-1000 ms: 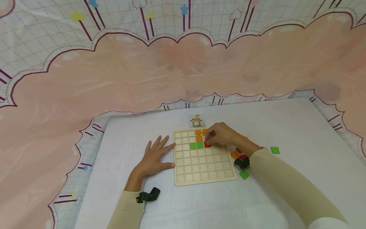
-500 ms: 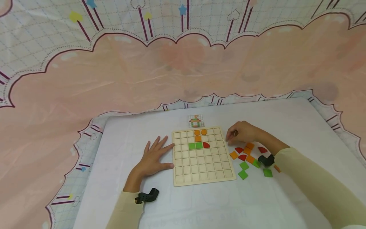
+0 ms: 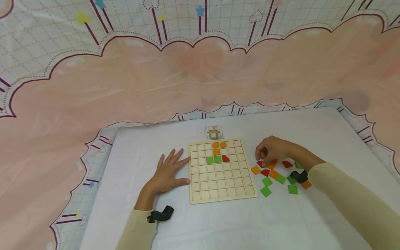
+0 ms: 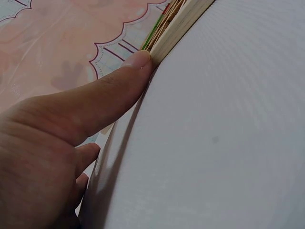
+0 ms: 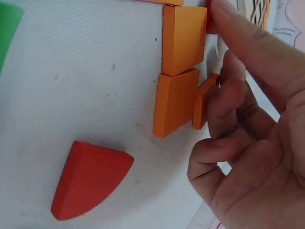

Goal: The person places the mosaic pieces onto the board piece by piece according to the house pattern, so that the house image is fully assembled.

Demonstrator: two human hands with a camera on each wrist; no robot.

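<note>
A pale wooden grid board (image 3: 218,184) lies on the white table. Round and square orange tiles, two green squares and a red quarter-circle tile (image 3: 225,158) sit in its upper cells. My left hand (image 3: 167,173) is spread flat beside the board, thumb and fingertips at its left edge; its thumb (image 4: 109,98) touches the edge in the left wrist view. My right hand (image 3: 272,149) is low over loose tiles, thumb and finger at another red quarter-circle tile (image 3: 259,164), partly covered. Its other fingers curl beside an orange tile (image 5: 205,102) in the right wrist view.
A small printed pattern card (image 3: 214,132) lies behind the board. Loose tiles are scattered right of the board: orange squares (image 3: 255,169), green squares (image 3: 266,191) and red quarter circles (image 3: 287,164). A patterned curtain (image 3: 200,76) hangs behind the table.
My right hand has left the red tile in the board, moved right off the board, then down onto the loose tiles. My left hand has stayed at the board's edge.
</note>
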